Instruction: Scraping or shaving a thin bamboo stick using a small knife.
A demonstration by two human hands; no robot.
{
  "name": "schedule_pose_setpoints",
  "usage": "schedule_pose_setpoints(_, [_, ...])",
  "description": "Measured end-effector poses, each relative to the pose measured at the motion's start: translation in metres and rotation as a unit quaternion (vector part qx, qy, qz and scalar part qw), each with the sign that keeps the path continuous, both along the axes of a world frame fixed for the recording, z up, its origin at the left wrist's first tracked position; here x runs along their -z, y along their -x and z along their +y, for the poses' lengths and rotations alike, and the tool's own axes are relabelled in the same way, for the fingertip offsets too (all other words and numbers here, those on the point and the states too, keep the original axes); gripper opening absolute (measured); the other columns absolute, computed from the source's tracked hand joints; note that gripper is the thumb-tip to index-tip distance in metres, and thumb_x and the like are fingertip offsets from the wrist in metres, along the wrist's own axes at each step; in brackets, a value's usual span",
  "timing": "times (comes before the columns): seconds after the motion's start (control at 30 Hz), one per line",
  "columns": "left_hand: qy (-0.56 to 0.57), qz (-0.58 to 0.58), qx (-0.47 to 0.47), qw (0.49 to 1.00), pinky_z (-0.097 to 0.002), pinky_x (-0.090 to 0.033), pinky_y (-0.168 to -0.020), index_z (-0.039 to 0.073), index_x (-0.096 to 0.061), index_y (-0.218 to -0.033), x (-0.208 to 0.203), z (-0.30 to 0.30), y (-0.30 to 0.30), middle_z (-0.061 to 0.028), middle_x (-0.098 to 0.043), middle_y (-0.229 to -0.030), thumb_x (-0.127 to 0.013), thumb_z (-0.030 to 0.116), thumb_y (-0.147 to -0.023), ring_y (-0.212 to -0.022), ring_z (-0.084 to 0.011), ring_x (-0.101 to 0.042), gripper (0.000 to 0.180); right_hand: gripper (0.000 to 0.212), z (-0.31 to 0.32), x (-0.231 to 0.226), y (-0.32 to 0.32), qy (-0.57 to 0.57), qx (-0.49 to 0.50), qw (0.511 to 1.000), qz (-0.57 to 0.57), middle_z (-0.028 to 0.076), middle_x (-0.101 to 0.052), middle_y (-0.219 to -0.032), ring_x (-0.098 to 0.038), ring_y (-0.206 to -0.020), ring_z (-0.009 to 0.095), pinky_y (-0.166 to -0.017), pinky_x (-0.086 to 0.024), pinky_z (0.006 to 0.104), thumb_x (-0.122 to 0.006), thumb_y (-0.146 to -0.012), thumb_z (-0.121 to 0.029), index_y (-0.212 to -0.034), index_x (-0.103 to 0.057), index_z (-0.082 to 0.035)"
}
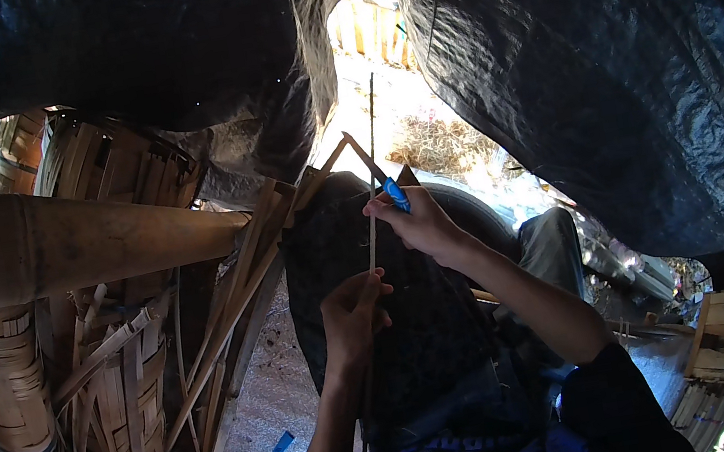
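My left hand pinches a long thin bamboo strip above my lap. The strip runs up and away past my right hand and looks darker toward its far tip. My right hand is closed around a blue-handled tool, which looks like a knife. Its thumb lies against the strip. A dark narrow piece extends from the blue handle toward the far left; whether it is the blade I cannot tell. Dark cloth covers my lap beneath both hands.
A thick bamboo pole crosses at the left, above woven bamboo pieces. Split bamboo slats lean beside my left arm. Dark plastic sheeting hangs ahead around a bright opening. A small blue piece lies on the ground.
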State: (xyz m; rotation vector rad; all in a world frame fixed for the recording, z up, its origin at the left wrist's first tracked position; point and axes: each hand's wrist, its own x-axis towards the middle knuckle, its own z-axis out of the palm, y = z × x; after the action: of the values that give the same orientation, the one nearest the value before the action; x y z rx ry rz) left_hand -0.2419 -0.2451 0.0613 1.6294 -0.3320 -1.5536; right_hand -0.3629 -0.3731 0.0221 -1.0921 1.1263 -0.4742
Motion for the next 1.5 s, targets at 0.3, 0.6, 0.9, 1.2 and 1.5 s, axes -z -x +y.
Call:
schedule_pose_setpoints(0.3, [-0.012,-0.025,0.041,0.999,-0.0200,-0.037,-0.046,-0.003,-0.063,-0.108,-0.006,0.005,0.000,-0.0021,-0.060,-0.075,-0.051,0.025,-0.098,-0.049,-0.0050,-0.047,0.032,0.030,-0.014,0.005,0.014,0.334,0.000,0.941,0.043,0.002,-0.045,-0.052,-0.044,-0.044,0.015,-0.045,-0.035,0.0336,-0.052,-0.097,-0.029,-0.088,-0.059,-0.001])
schedule_pose_setpoints(0.6, [0.002,0.035,0.049,0.998,-0.0181,-0.029,-0.041,0.001,-0.061,-0.115,0.006,0.005,-0.014,0.0023,-0.054,-0.069,-0.048,0.026,-0.099,-0.046,-0.0013,-0.039,0.033,0.026,0.030,-0.020,0.071,0.294,-0.286,0.907,0.102,0.015,-0.049,-0.055,-0.055,-0.053,0.032,-0.052,-0.040,0.0419,-0.053,-0.095,-0.024,-0.086,-0.052,0.000])
schedule_pose_setpoints(0.9, [0.004,-0.004,0.035,0.999,-0.0173,-0.027,-0.040,0.001,-0.063,-0.112,0.008,0.009,-0.006,0.0046,-0.051,-0.064,-0.047,0.023,-0.099,-0.046,0.0004,-0.038,0.029,0.031,0.031,-0.003,0.062,0.424,-0.312,0.826,0.203,0.015,-0.054,-0.054,-0.059,-0.051,0.034,-0.048,-0.048,0.0425,-0.056,-0.093,-0.030,-0.080,-0.050,-0.003])
schedule_pose_setpoints(1.2, [-0.002,-0.020,0.006,1.000,-0.0184,-0.028,-0.040,0.000,-0.065,-0.109,0.005,0.009,0.001,0.0039,-0.050,-0.061,-0.049,0.021,-0.099,-0.047,-0.0002,-0.040,0.028,0.027,0.014,0.004,0.056,0.422,-0.306,0.822,0.228,0.015,-0.055,-0.054,-0.059,-0.052,0.036,-0.044,-0.045,0.0433,-0.058,-0.092,-0.025,-0.082,-0.050,-0.002])
schedule_pose_setpoints(1.5, [-0.035,0.007,0.040,0.999,-0.0193,-0.029,-0.041,0.000,-0.064,-0.111,-0.006,0.016,-0.009,0.0032,-0.049,-0.063,-0.050,0.021,-0.098,-0.046,-0.0021,-0.039,0.028,0.032,-0.053,0.055,0.054,0.529,-0.195,0.797,0.216,0.020,-0.056,-0.054,-0.060,-0.052,0.037,-0.045,-0.047,0.0440,-0.054,-0.094,-0.027,-0.076,-0.053,-0.001])
